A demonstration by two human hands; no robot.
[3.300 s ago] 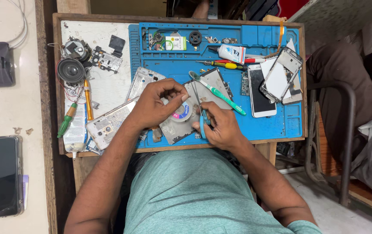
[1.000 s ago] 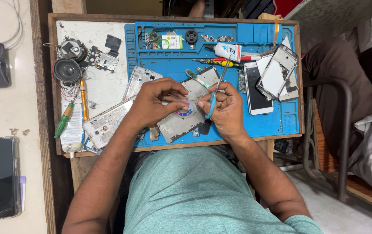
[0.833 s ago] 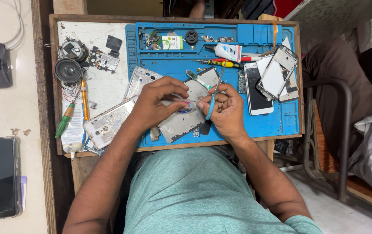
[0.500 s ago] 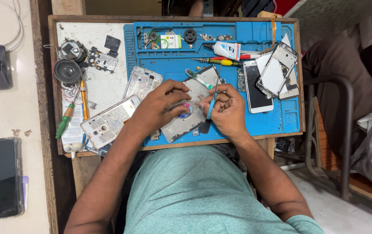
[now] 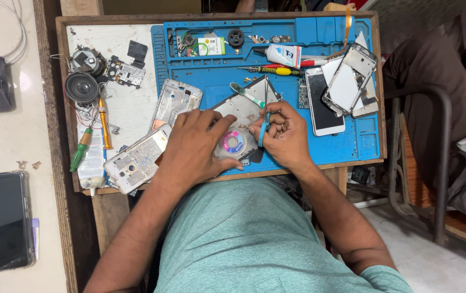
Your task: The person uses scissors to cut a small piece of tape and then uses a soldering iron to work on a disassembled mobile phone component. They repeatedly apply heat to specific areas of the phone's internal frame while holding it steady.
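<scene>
Tweezers (image 5: 264,122) gripped in right hand (image 5: 286,135); left hand (image 5: 192,144) pressing phone frame (image 5: 238,111)

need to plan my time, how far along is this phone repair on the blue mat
Done: the phone lies opened on the blue mat, and other stripped phone frames lie around it. In hand: the left hand steadies it by a small round disc while the right hand works inside with blue-handled tweezers. Left: reassembly; it is not closed, and the screwdriver and glue tube lie unused.
</scene>
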